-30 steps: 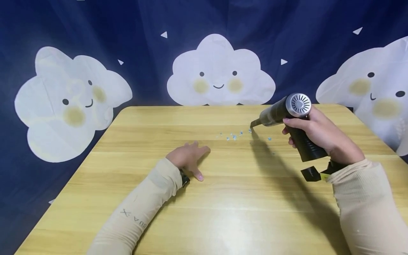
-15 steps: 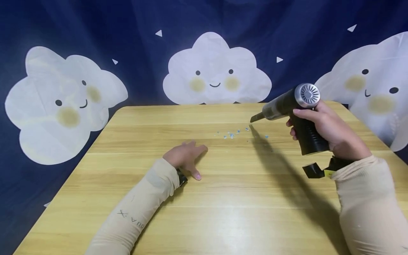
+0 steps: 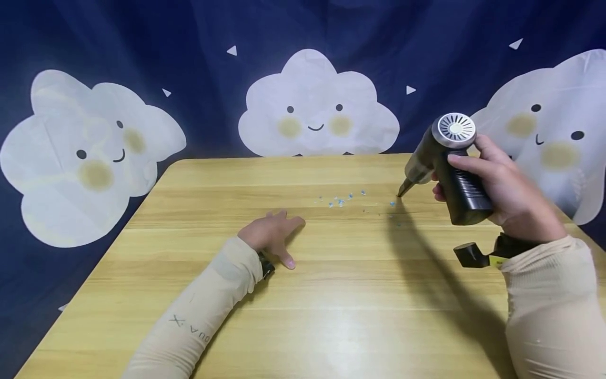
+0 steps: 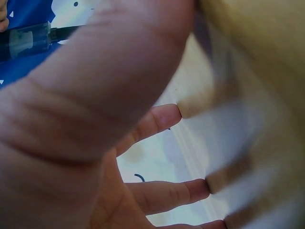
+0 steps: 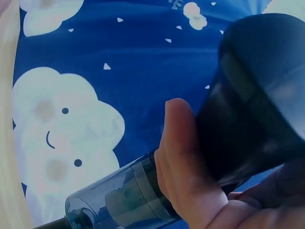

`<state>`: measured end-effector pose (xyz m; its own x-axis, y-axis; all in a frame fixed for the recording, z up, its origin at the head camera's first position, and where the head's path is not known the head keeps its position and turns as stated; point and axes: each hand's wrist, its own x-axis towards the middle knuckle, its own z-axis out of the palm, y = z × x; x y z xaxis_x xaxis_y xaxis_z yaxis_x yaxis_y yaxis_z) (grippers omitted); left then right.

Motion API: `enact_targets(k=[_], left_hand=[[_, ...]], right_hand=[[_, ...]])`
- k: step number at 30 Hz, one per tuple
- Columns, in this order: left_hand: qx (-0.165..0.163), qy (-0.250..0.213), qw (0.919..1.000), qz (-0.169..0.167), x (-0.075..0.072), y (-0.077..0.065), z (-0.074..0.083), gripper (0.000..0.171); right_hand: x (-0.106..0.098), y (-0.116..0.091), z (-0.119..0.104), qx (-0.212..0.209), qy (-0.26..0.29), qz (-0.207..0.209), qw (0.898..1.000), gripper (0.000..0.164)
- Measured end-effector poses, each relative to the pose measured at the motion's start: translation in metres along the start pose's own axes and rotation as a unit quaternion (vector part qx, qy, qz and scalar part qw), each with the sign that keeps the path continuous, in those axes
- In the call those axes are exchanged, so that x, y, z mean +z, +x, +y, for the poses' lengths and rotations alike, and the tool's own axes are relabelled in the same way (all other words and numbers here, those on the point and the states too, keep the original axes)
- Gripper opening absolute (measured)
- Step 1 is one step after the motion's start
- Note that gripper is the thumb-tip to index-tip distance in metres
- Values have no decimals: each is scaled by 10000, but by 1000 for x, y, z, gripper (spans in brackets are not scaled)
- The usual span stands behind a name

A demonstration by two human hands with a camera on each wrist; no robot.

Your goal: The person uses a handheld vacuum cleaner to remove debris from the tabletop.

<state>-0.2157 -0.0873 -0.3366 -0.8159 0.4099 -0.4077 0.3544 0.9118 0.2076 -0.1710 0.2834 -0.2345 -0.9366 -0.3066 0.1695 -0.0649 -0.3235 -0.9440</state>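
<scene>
Head cam looked forward and down from above the near side, far enough back to cover most of the worktop [image 3: 312, 300] and the curtain [image 3: 208, 31] behind. Left wrist cam sat very close to the left fingers [image 4: 167, 195], frame turned sideways, worktop on its right, curtain beyond. Right wrist cam also tight: right hand [image 5: 205, 200] and tool [image 5: 252, 105] loomed large, frame sideways the other way, facing curtain. All three shared curtain and tool.
</scene>
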Motion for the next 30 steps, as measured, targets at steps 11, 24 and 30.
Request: enact_targets(k=[11,24,30], left_hand=[[-13,4,10000,21,1,0,0,101],[-4,83,9999,78,0,-2,-1,100],[-4,68,9999,95,1,0,1,100]], right_hand=[[2,3,2,66,27,109,9999,32],[2,9,6,-30,113,127,9999,31],[1,11,12,-33,83,325,9994,32]])
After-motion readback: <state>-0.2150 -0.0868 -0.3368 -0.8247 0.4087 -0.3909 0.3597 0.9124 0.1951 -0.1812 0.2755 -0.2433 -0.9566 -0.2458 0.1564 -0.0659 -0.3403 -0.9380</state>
